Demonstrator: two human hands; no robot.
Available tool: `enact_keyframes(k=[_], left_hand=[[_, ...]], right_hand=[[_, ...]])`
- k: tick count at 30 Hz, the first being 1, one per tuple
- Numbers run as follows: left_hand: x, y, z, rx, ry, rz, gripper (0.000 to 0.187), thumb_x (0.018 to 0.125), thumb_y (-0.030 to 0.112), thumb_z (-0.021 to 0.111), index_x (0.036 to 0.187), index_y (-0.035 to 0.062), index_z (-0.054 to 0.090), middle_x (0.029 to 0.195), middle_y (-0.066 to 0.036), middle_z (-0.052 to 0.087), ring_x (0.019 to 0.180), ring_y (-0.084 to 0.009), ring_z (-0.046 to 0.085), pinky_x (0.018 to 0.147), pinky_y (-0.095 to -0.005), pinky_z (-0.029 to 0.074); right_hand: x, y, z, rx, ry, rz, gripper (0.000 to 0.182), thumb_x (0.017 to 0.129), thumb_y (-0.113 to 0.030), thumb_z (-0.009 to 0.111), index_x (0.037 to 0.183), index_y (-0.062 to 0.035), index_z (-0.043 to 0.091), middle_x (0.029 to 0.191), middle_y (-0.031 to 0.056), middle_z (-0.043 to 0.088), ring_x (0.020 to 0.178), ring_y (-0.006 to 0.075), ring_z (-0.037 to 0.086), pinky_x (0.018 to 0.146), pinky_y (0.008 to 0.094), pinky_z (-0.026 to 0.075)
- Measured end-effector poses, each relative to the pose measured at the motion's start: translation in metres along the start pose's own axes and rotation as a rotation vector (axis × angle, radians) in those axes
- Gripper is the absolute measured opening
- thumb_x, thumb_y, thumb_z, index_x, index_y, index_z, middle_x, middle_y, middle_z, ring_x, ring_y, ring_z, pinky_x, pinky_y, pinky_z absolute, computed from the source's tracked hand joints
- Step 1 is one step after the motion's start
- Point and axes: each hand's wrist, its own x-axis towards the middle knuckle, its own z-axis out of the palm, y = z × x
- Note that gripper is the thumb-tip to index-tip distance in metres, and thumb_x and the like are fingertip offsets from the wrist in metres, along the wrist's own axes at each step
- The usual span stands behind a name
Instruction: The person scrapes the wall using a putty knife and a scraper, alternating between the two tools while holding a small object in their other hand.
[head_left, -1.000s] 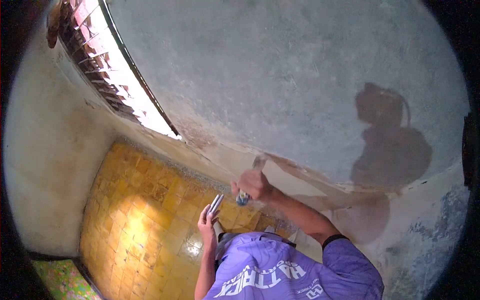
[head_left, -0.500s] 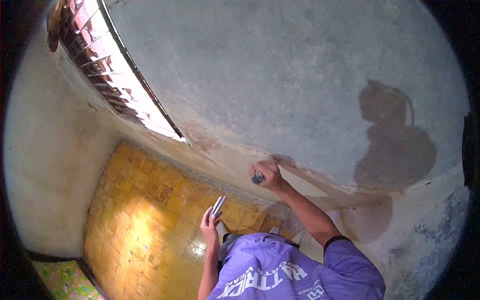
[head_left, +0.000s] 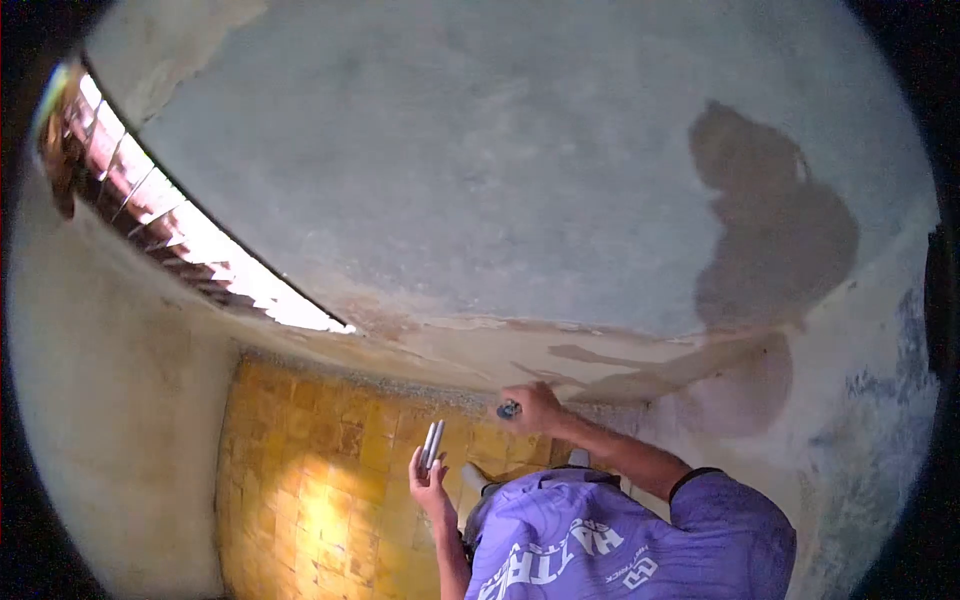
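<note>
My left hand [head_left: 429, 484] is raised over the tiled floor, its fingers closed on two slim silvery rods [head_left: 433, 443] that point upward side by side. My right hand [head_left: 537, 408] is wrapped round a dark handle [head_left: 509, 410] whose rounded end shows at the thumb side. The rest of that tool is hidden, so its kind cannot be made out. This hand is close to the lower part of the grey wall [head_left: 480, 190]; whether the tool touches the wall cannot be seen.
A barred window opening [head_left: 190, 230] lets in bright light at the left. Yellow floor tiles [head_left: 290, 430] meet the wall along a rough strip. Paint is worn and peeling low on the wall, and my shadow [head_left: 770, 210] falls on its right side.
The view has tilted, and the window now sits lower and farther left. My right hand appears lower, with its grip kept on the handle. My left hand still holds the rods.
</note>
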Motion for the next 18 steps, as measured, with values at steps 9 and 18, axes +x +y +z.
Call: enact_keyframes(k=[9, 18], left_hand=[[0.006, -0.004, 0.027, 0.049, -0.136, -0.014, 0.043, 0.092, 0.005, 0.058, 0.133, 0.0015, 0.047, 0.123, -0.011, 0.058, 0.104, -0.0205, 0.064, 0.079, -0.0292, 0.052], [0.007, 0.007, 0.097, 0.043, -0.288, -0.040, 0.042, 0.093, 0.011, 0.058, 0.132, 0.0016, 0.048, 0.123, -0.011, 0.057, 0.107, -0.0229, 0.063, 0.081, -0.0324, 0.050]], right_hand=[[-0.112, 0.020, -0.014, 0.158, 0.369, 0.277, 0.042, 0.088, -0.032, 0.068, 0.107, 0.0021, 0.054, 0.104, 0.0184, 0.059, 0.098, 0.0290, 0.058, 0.083, 0.0384, 0.046], [-0.139, 0.035, -0.090, 0.418, 0.376, 0.197, 0.028, 0.083, -0.021, 0.074, 0.076, -0.0022, 0.054, 0.065, 0.0050, 0.055, 0.062, 0.0117, 0.051, 0.056, 0.0316, 0.042]])
